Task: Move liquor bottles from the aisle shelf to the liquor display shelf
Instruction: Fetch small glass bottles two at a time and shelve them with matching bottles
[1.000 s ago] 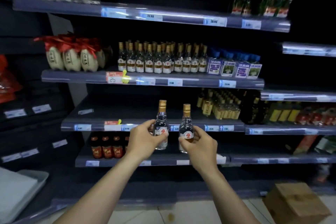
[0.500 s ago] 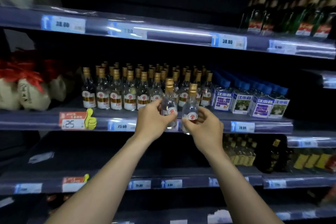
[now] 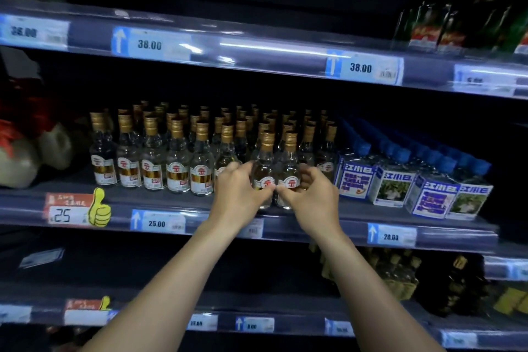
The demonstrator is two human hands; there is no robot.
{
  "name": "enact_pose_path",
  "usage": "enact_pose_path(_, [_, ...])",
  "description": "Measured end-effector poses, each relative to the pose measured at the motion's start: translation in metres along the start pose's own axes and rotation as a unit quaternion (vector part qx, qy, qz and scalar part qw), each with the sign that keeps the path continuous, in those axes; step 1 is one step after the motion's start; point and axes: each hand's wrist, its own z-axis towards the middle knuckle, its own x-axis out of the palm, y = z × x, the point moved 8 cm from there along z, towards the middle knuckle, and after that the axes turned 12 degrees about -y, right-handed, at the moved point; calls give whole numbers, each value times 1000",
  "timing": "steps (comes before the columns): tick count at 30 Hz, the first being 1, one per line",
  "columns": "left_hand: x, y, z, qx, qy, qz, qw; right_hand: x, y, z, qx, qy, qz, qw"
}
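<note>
Dark display shelf (image 3: 177, 203), front gap beside gold-capped row (image 3: 154, 151). Two clear bottles (image 3: 264, 168) there, upright, touching; left hand (image 3: 240, 194) and right hand (image 3: 310, 194) each gripping one. Set bases flat, labels outward, before letting go.

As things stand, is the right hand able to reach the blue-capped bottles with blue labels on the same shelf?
Probably yes, once freed. The right hand is holding a gold-capped bottle, and the blue-capped bottles stand just to its right at the shelf front, with nothing between.
</note>
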Motion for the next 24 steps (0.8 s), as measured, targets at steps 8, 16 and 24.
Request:
enact_pose_path(8, [-8, 3, -23, -7, -74, -4, 997, 0, 2, -3, -47, 27, -8, 998])
enact_pose_path(16, [-1, 13, -25, -6, -65, 79, 995, 4, 2, 6, -58, 70, -68, 993])
enact_pose_path(24, [-10, 23, -16, 4, -87, 98, 991, 23, 7, 10, -58, 68, -85, 992])
